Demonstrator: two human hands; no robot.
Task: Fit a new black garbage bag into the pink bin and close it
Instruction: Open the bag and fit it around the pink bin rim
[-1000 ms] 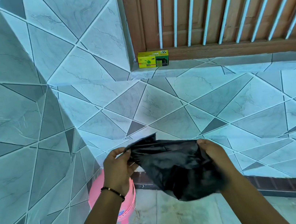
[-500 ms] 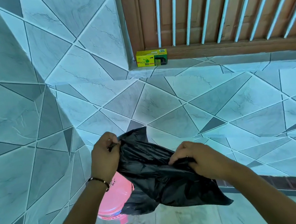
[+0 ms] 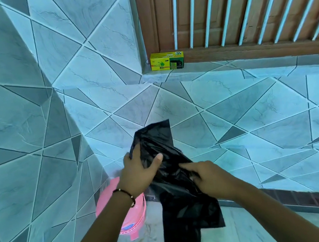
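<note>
A crumpled black garbage bag (image 3: 179, 207) hangs in the air in front of me, held by both hands. My left hand (image 3: 139, 170) grips its upper part, thumb pressed on the plastic. My right hand (image 3: 206, 178) pinches the bag's middle from the right. The top corner of the bag sticks up above my left hand. The pink bin (image 3: 135, 221) stands on the floor in the tiled corner, below and behind my left wrist. My arm and the bag hide most of it, so I cannot tell how its lid stands.
A yellow-green box of bin bags (image 3: 167, 61) sits on the tiled ledge under the wooden slatted window (image 3: 240, 5). Tiled walls meet in a corner behind the bin. A dark skirting strip (image 3: 302, 199) runs along the floor at the right.
The bag has turned from a wide spread to a long hanging shape. My left hand moved right and up on it, and my right hand shifted down to its middle.
</note>
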